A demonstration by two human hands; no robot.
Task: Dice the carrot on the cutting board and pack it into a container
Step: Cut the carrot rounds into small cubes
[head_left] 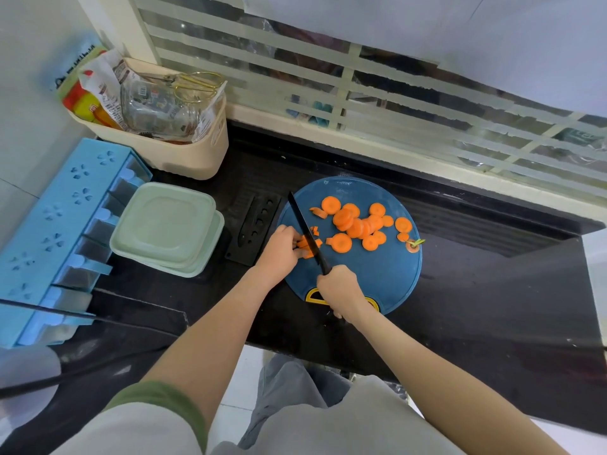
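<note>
1. Grips the handle of the black knife in the right hand, all fingers wrapped tight round it, above the near rim of the cutting board and its yellow grip.
2. Angles the blade away and to the left, edge down among the small carrot pieces at the board's left side.
3. Pins those pieces with the left hand, fingers curled under, fingertips touching the carrot just left of the blade, nothing else held.
4. Works on a round blue board lying flat on the black table.
5. Has the carrot slices to the right of the blade, across the middle of the board: some overlapping in a loose heap, others lying singly around it.
6. Has the carrot stub, with a bit of green stem, near the board's right rim, apart from the heap.
7. Has a black knife sheath with holes just left of the board, flat on the table.
8. Has the pale green container further left, lid on, stacked on a second one alike.
9. Has a light blue rack along the far left edge, beside the containers.
10. Faces a beige basket at the back left, filled with packets and gold-handled scissors.
11. Faces a striped window behind the table.
</note>
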